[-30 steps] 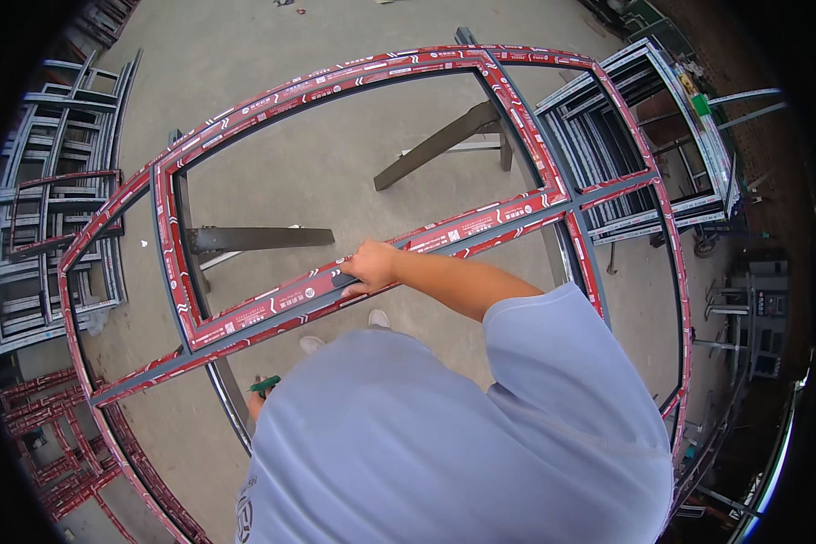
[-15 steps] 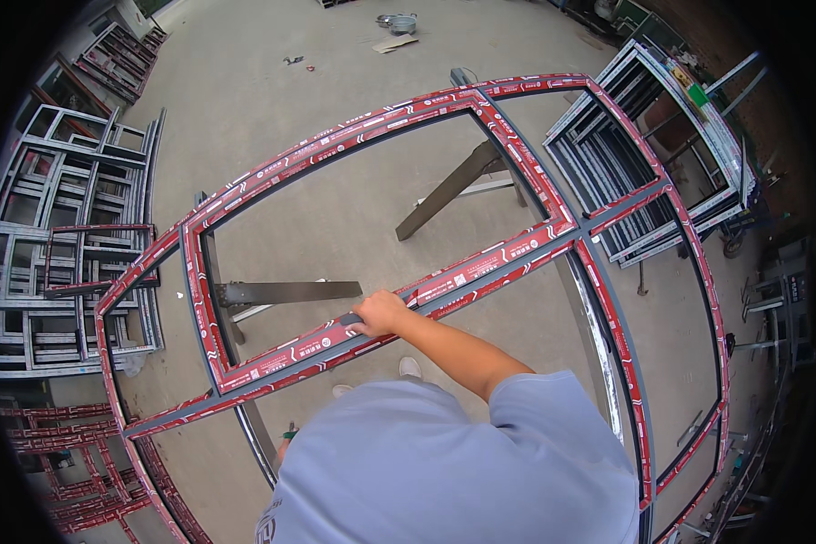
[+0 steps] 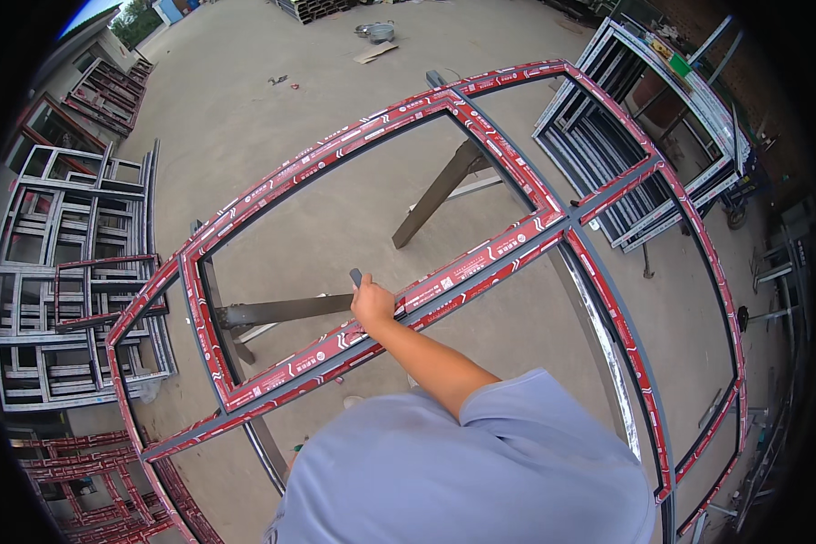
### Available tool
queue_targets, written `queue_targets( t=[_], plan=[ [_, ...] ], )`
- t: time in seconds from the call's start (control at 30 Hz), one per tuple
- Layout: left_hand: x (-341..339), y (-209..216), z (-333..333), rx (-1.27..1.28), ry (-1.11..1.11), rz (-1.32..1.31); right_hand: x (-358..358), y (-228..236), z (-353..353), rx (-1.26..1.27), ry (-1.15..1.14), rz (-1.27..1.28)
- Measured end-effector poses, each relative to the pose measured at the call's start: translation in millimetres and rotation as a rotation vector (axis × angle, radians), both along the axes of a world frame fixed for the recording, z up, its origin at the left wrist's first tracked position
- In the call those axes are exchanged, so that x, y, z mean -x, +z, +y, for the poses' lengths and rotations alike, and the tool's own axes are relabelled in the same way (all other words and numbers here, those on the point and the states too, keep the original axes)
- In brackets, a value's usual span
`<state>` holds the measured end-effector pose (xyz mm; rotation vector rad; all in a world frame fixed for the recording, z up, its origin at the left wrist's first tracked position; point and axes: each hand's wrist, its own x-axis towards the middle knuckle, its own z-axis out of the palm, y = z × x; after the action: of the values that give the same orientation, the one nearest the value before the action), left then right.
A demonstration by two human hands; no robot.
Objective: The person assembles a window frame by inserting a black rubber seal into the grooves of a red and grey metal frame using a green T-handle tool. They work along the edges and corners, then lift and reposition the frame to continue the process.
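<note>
My right hand point(image 3: 373, 304) is closed around a small dark grey flat piece point(image 3: 356, 276), whose end sticks up past the fingers; its exact kind does not show. The hand is at the middle rail point(image 3: 467, 265) of a large window frame point(image 3: 653, 390), which is grey with red printed protective film and has a curved far edge. Whether the hand touches the rail I cannot tell. My left hand is almost wholly hidden behind my body; only a sliver of skin point(image 3: 290, 465) and a small green thing point(image 3: 297, 448) show beside the shirt.
Dark support beams point(image 3: 286, 310) are under the frame. White-filmed frames point(image 3: 72, 272) are stacked at the left, red-filmed ones point(image 3: 100, 490) lower left. More frames point(image 3: 598, 154) lean at the far right. Metal basins point(image 3: 377, 33) and cardboard point(image 3: 376, 53) lie on the far floor.
My right hand has shifted slightly, and the grey piece now points up rather than lying along the rail. Less of my left side's green thing shows. The view has tilted a little.
</note>
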<state>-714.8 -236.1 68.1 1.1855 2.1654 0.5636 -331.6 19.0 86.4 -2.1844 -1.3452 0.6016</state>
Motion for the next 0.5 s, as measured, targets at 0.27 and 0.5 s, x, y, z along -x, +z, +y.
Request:
queue_targets(
  t=[0.27,0.5],
  plan=[
    [-6.7,-2.2,-1.8,0.029,-0.036,-0.020,-14.0,-5.8,-11.7,-0.061,0.924,-0.171],
    [-0.8,0.5,-7.3,0.024,-0.054,-0.031,-26.9,6.0,-16.4,-0.162,1.318,-0.262]
  ],
)
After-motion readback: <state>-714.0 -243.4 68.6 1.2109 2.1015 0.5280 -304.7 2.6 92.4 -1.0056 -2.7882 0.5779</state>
